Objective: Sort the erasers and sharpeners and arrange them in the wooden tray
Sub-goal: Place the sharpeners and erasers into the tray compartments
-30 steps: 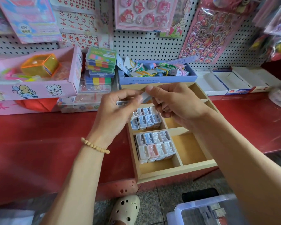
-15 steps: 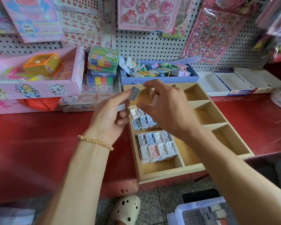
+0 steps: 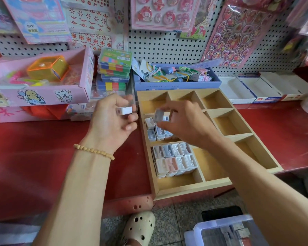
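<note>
The person is standing at a red counter (image 3: 34, 166) with a wooden tray (image 3: 212, 185) on it. The right hand (image 3: 183, 126) is pinching a small grey sharpener (image 3: 158, 115) between the thumb and fingertips, right above the middle box on the tray's left side. The left hand (image 3: 110, 121) is curling its fingers around a white block (image 3: 125, 110), most likely another sharpener or an eraser, just beside the tray's left edge and over the counter.

The middle box is already holding a few sharpeners (image 3: 156, 132), and the hand is hiding part of them. The box nearer the person is holding two neat rows (image 3: 174, 158). The other boxes look bare.

What could go wrong? The grey sharpener is being held by a light pinch only, so it could slip and drop crooked onto the ones below. The space in the middle box looks tight, so pushing it in could be knocking the neighbours over. The right wrist is hanging low over the neat rows and could be bumping them. The white block could fall onto the counter if the left fingers are loosening.
</note>
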Motion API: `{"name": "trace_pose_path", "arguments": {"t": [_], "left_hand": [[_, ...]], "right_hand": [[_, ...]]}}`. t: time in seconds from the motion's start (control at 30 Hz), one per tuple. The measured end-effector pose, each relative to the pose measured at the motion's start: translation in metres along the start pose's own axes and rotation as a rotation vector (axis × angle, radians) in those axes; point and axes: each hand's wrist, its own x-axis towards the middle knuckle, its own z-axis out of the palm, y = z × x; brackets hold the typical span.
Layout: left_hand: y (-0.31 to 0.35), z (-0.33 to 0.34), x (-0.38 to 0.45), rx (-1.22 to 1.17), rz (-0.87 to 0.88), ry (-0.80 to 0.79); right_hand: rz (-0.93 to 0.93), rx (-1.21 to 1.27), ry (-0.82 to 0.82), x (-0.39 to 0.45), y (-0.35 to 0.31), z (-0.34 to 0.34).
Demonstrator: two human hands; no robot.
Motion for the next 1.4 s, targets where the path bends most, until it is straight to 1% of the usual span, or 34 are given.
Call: {"name": "trace_pose_path", "arguments": {"t": [0.07, 0.1, 0.2, 0.33, 0.43, 0.57, 0.77, 0.83, 0.93, 1.03, 1.13, 1.2, 1.3, 1.4], "left_hand": [[0.000, -0.002, 0.000, -0.045, -0.005, 0.038], [-0.001, -0.002, 0.001, -0.046, -0.001, 0.049], [-0.003, 0.002, 0.003, 0.019, 0.027, 0.042], [-0.005, 0.001, 0.005, 0.273, 0.134, 0.064], [-0.007, -0.003, 0.005, 0.402, 0.212, 0.094], [-0.008, -0.007, 0.007, 0.490, 0.272, 0.134], [-0.011, -0.010, 0.008, 0.542, 0.296, 0.179], [-0.013, -0.009, 0.009, 0.526, 0.288, 0.157], [-0.012, -0.008, 0.009, 0.565, 0.281, 0.130], [-0.012, -0.004, 0.009, 0.659, 0.253, 0.113], [-0.015, 0.002, 0.005, 0.659, 0.211, 0.060], [-0.015, 0.007, 0.002, 0.650, 0.212, -0.003], [-0.015, 0.011, -0.001, 0.575, 0.203, -0.103], [-0.018, 0.015, -0.001, 0.586, 0.186, -0.151]], "right_hand": [[0.007, -0.038, -0.176, 0.001, 0.005, 0.003], [0.004, -0.051, -0.228, 0.003, 0.005, 0.004], [-0.044, -0.101, -0.291, 0.011, 0.001, 0.008], [-0.104, -0.233, -0.317, 0.017, -0.002, 0.013], [-0.124, -0.296, -0.303, 0.017, 0.000, 0.018], [-0.115, -0.272, -0.283, 0.015, 0.000, 0.021], [-0.116, -0.247, -0.271, 0.013, -0.002, 0.022], [-0.097, -0.166, -0.235, 0.011, -0.003, 0.015], [-0.088, -0.023, -0.106, 0.005, -0.007, 0.000], [-0.170, -0.064, -0.072, 0.000, -0.014, -0.007], [-0.213, -0.113, -0.077, -0.004, -0.016, -0.007], [-0.184, -0.076, -0.066, -0.005, -0.014, -0.009], [-0.101, 0.054, -0.048, -0.008, -0.009, -0.015], [-0.054, 0.157, -0.030, -0.012, -0.006, -0.019]]}}
